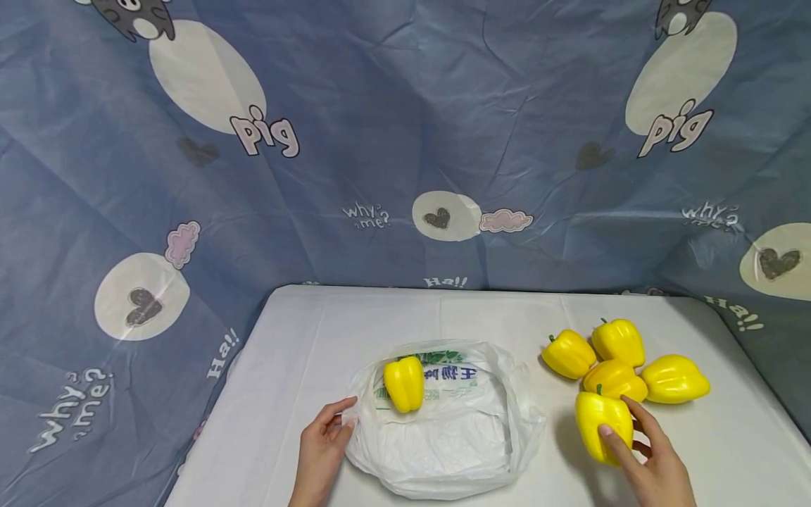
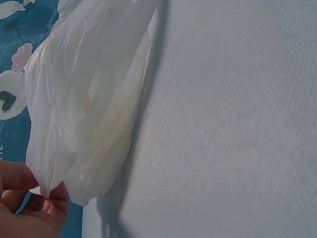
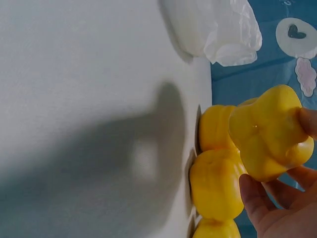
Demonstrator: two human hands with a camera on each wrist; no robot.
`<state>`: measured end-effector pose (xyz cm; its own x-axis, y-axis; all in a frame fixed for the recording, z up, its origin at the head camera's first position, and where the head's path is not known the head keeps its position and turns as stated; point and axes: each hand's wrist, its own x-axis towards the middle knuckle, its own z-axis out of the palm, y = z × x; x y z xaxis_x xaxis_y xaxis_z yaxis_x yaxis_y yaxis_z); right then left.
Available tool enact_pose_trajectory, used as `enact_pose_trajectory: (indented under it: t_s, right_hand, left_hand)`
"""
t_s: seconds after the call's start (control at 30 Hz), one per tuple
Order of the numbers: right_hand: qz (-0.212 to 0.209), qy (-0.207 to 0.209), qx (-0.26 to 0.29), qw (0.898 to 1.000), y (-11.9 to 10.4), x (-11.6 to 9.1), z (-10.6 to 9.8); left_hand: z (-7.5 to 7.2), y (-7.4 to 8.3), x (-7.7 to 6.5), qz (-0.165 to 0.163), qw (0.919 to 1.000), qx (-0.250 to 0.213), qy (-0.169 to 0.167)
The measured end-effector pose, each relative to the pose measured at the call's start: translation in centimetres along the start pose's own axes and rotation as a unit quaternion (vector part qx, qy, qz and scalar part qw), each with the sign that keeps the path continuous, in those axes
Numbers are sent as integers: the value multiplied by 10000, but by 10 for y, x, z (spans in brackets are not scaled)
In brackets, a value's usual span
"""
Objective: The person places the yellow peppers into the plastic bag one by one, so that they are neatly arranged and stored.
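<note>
A white plastic bag (image 1: 443,451) lies spread on the table, its mouth wide and facing up. Inside it, toward the back left, rests one yellow bell pepper (image 1: 404,384). My left hand (image 1: 324,445) pinches the bag's left rim between thumb and fingers, which the left wrist view shows at the bag's edge (image 2: 89,124). To the right of the bag, my right hand (image 1: 655,451) grips another yellow bell pepper (image 1: 598,422). In the right wrist view this held pepper (image 3: 270,134) is raised off the table, its bottom end facing the camera.
Several more yellow peppers (image 1: 617,343) sit in a cluster on the right of the white table (image 1: 304,338), just beyond the right hand. A blue printed cloth (image 1: 355,141) hangs behind the table and along its sides.
</note>
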<state>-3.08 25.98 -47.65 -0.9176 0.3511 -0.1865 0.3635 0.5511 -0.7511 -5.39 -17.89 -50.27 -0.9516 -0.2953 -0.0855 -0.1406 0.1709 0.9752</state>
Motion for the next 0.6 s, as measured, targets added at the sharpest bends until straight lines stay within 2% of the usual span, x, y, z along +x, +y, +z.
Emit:
enact_pose_trajectory:
  t_s: [0.23, 0.43, 0.6]
  right_hand:
    - [145, -109, 33, 9998, -10, 2, 3]
    - [-165, -164, 31, 9997, -14, 1, 4]
    - [-256, -272, 117, 9992, -20, 1, 5]
  left_hand:
    - [0, 2, -1, -74, 9999, -25, -76]
    - [0, 2, -1, -55, 10000, 51, -53]
    - [0, 1, -1, -13, 10000, 55, -28]
